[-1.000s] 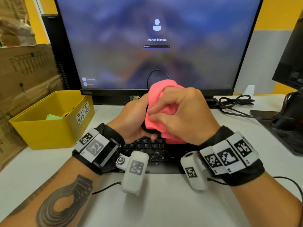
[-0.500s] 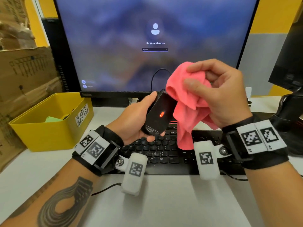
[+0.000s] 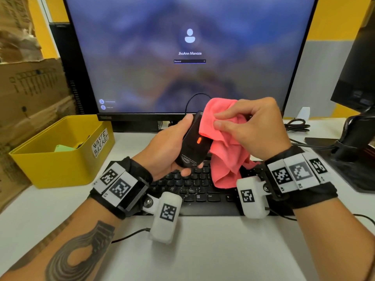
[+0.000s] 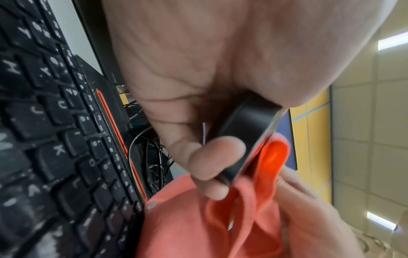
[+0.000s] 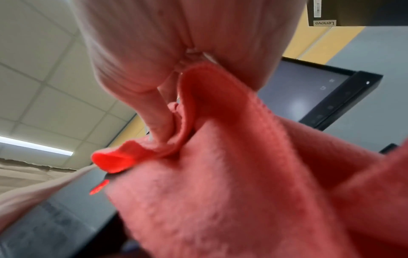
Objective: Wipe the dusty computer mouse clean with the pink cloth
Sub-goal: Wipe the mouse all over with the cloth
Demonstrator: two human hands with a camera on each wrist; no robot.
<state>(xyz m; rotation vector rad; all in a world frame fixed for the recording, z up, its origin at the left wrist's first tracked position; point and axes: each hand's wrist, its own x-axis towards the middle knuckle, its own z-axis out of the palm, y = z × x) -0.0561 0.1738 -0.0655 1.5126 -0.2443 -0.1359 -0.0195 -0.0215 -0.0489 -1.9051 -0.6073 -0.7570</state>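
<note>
gripping the mouse point(image 3: 191, 145) underside-up above the keyboard point(image 3: 194, 185), the left hand point(image 3: 168, 151) has its thumb along the 9 o'clock edge and fingertips curling under the 6 o'clock end; the red sensor light glows on the exposed belly. the right hand point(image 3: 251, 128) pinches the cloth point(image 3: 225, 147) between thumb and fingers and lays its upper fold against the mouse's 3 o'clock side, covering that edge, while the rest of the cloth hangs down toward the keys. the mouse's top shell and buttons face away and cannot be seen. its cable arcs up at 12 o'clock in front of the monitor point(image 3: 142, 57); where it ends is hidden. in the left wrist view one finger point(image 4: 212, 157) wraps the black mouse point(image 4: 247, 132) body, blurred, with cloth point(image 4: 187, 223) bunched at 6 o'clock. the right wrist view is nearly filled by cloth point(image 5: 243, 174); only a sliver of mouse with the red light point(image 5: 99, 186) peeks out at 8 o'clock. a yellow bin point(image 3: 52, 171) sits at 9 o'clock, its contents hard to make out.
</note>
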